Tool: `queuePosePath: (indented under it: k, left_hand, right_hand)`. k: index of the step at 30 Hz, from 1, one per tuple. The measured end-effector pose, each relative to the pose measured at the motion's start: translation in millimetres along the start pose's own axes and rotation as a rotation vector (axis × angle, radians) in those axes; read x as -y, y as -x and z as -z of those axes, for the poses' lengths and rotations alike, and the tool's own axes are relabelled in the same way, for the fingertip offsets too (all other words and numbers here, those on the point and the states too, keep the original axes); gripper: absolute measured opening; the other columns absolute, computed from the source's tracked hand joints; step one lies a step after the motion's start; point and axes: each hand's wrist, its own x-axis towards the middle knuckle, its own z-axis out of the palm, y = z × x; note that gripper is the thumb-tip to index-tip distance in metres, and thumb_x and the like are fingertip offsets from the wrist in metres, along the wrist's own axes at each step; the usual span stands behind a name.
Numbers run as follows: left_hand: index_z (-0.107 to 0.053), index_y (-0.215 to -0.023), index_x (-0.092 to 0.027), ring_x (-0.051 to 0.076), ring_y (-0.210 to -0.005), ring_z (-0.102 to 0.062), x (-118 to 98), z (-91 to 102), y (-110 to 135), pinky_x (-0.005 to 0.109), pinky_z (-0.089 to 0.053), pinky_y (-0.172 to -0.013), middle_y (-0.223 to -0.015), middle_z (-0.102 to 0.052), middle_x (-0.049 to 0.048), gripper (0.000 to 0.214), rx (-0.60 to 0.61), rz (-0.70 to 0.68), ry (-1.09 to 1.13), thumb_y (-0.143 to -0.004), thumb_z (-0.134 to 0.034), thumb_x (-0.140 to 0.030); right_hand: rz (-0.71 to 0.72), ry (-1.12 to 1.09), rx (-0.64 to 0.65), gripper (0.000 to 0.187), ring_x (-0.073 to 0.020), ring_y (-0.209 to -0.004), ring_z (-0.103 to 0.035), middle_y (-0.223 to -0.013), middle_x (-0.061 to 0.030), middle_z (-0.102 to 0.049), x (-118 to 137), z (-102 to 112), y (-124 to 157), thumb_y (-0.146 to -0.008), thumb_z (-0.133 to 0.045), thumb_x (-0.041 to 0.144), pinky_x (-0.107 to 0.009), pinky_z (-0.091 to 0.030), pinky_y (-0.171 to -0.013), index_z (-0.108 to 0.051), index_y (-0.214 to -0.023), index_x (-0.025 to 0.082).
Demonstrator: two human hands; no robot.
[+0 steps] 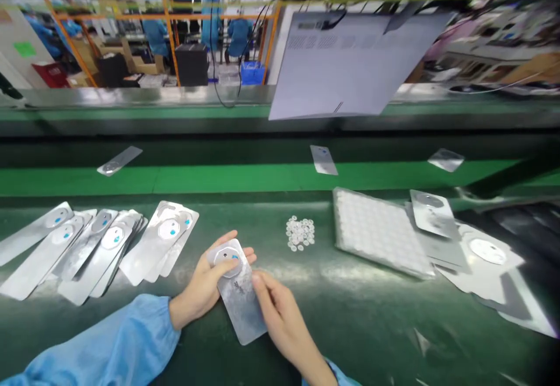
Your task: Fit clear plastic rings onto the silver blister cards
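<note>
A flat silver metal plate (pixel 242 310) with rounded corners is held low over the bench, tilted towards me. Near its top are a round recessed area, a small dark hole and a blue mark. My left hand (pixel 199 284) grips the upper left part, thumb pressed over the round area and fingers behind. My right hand (pixel 284 316) pinches the plate's right edge with the thumb in front; its other fingers are partly hidden. Beyond the hands lies a loose cluster of small clear round pieces (pixel 300 233).
Overlapping silver plates (pixel 32 272) are spread at left, with another group (pixel 151 246) closer. A white tray of round cells (pixel 376 228) lies right of centre, beside more plates (pixel 485 252). Single plates (pixel 324 160) rest on the green conveyor (pixel 240 179). A pale panel (pixel 350 65) hangs above.
</note>
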Motion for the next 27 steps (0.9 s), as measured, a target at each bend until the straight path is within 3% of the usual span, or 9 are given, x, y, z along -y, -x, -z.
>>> queuePosePath:
  k: [4, 7, 10, 14, 17, 19, 21, 23, 27]
  left_hand:
    - [-0.061, -0.125, -0.017, 0.021, -0.076, -0.072, 0.2, 9.9, 9.2, 0.034, -0.057, -0.078, -0.088, -0.075, 0.0057, 0.052, 0.056, 0.024, -0.15, -0.076, -0.077, -0.02]
    - [-0.07, -0.118, -0.015, 0.011, -0.063, -0.059, -1.8, 14.8, 8.0, 0.021, -0.046, -0.063, -0.074, -0.067, -0.0007, 0.038, 0.083, -0.033, -0.375, -0.079, -0.071, -0.016]
    - [-0.072, -0.12, -0.015, 0.011, -0.068, -0.056, -1.8, 16.9, 6.3, 0.021, -0.043, -0.065, -0.082, -0.069, 0.0013, 0.038, 0.131, -0.027, -0.425, -0.082, -0.07, -0.019]
    - [-0.066, -0.13, -0.016, 0.011, -0.063, -0.05, -1.2, 18.4, 7.3, 0.022, -0.039, -0.06, -0.079, -0.065, -0.0008, 0.053, 0.209, 0.003, -0.37, -0.078, -0.075, -0.02]
    - [-0.066, -0.129, -0.015, 0.01, -0.057, -0.047, 0.4, 19.0, 8.1, 0.021, -0.036, -0.055, -0.069, -0.06, -0.0034, 0.053, 0.201, -0.005, -0.392, -0.077, -0.076, -0.018]
    - [-0.065, -0.128, -0.014, 0.011, -0.059, -0.056, 1.4, 18.9, 7.8, 0.022, -0.042, -0.058, -0.069, -0.064, -0.0022, 0.05, 0.178, 0.043, -0.358, -0.079, -0.076, -0.02]
    - [-0.061, -0.131, -0.014, 0.019, -0.074, -0.071, 1.3, 18.6, 7.6, 0.027, -0.053, -0.069, -0.083, -0.074, 0.0047, 0.055, 0.195, 0.127, -0.262, -0.079, -0.078, -0.022]
    - [-0.057, -0.132, -0.014, 0.028, -0.095, -0.076, -0.1, 18.2, 8.7, 0.037, -0.059, -0.083, -0.103, -0.078, 0.0134, 0.06, 0.234, 0.192, -0.171, -0.078, -0.081, -0.027]
    - [-0.057, -0.133, -0.016, 0.034, -0.104, -0.076, -4.5, 19.2, 11.2, 0.041, -0.061, -0.091, -0.113, -0.078, 0.0174, 0.063, 0.218, 0.218, -0.203, -0.08, -0.084, -0.038]
  right_hand:
    - [0.239, 0.205, -0.152, 0.022, -0.0229, -0.096, -0.07, -0.107, -0.0103, -0.072, 8.6, 13.8, -1.8, -0.105, -0.052, 0.029, -0.031, -0.059, -0.079, -0.07, -0.115, 0.022]
    - [0.429, 0.347, -0.045, 0.027, -0.0219, -0.096, -0.07, -0.107, -0.0086, -0.071, 15.3, 18.5, -6.5, -0.102, -0.053, 0.016, -0.032, -0.06, -0.084, -0.071, -0.121, 0.026]
    - [0.518, 0.498, 0.028, 0.035, -0.0215, -0.092, -0.07, -0.107, -0.0092, -0.071, 15.1, 17.1, -8.8, -0.102, -0.053, 0.011, -0.032, -0.061, -0.078, -0.068, -0.129, 0.025]
    - [0.533, 0.589, 0.014, 0.031, -0.0208, -0.084, -0.07, -0.1, -0.0091, -0.071, 11.7, 11.2, -10.9, -0.102, -0.052, 0.011, -0.032, -0.06, -0.07, -0.072, -0.123, 0.024]
    - [0.471, 0.482, -0.03, 0.018, -0.0192, -0.08, -0.07, -0.094, -0.0072, -0.073, 14.3, 6.9, -11.9, -0.101, -0.059, 0.016, -0.031, -0.059, -0.07, -0.073, -0.11, 0.023]
    - [0.384, 0.392, -0.105, 0.004, -0.0169, -0.069, -0.068, -0.084, -0.0043, -0.073, 16.9, 11.6, -11.6, -0.097, -0.068, 0.021, -0.028, -0.057, -0.063, -0.072, -0.096, 0.021]
    - [0.267, 0.342, -0.218, 0.009, -0.015, -0.061, -0.065, -0.075, -0.002, -0.072, 17.5, 29.3, -10.9, -0.092, -0.074, 0.026, -0.026, -0.055, -0.057, -0.07, -0.085, 0.02]
    - [0.148, 0.305, -0.334, 0.014, -0.015, -0.057, -0.066, -0.071, -0.002, -0.072, 14.8, 62.4, -10.1, -0.089, -0.078, 0.03, -0.025, -0.055, -0.055, -0.071, -0.082, 0.019]
    - [-0.048, 0.24, -0.601, 0.032, -0.0165, -0.052, -0.064, -0.064, -0.004, -0.071, 3.6, 158.5, -3.6, -0.075, -0.086, 0.044, -0.026, -0.052, -0.047, -0.069, -0.078, 0.018]
